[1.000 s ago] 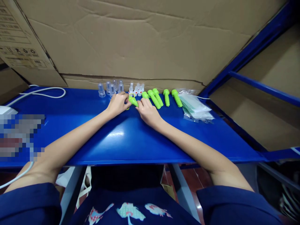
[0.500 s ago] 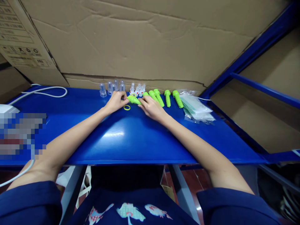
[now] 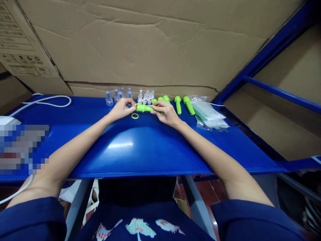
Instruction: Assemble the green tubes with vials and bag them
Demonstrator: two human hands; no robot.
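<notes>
A lime-green torch-shaped plastic handle [image 3: 142, 108] lies level between my hands, its wide end to the left. My right hand [image 3: 165, 113] has its fingers closed on the narrow end. At the wide end my left hand [image 3: 123, 108] is pinched, thumb against fingers. A thin yellow band shows by its fingertips; whether it is gripped, I cannot make out. Just below the handle a loose yellow ring [image 3: 135, 116] rests on the table. Behind stand small clear caps with white bases and red dots [image 3: 145, 97]. More green handles [image 3: 178, 105] lie to the right, some partly hidden by my right hand.
Several clear plastic domes [image 3: 108, 98] stand at the back left against the cardboard wall [image 3: 140, 47]. Clear bags [image 3: 210, 113] lie at the right of the blue table [image 3: 120, 157]. A white cable [image 3: 59, 101] loops at the left, and a blue frame [image 3: 260, 53] borders the right side.
The green handle has turned from slanting to nearly level, its wide end now showing at the left. My right fingers have straightened and shifted along its narrow end. My left hand stays pinched.
</notes>
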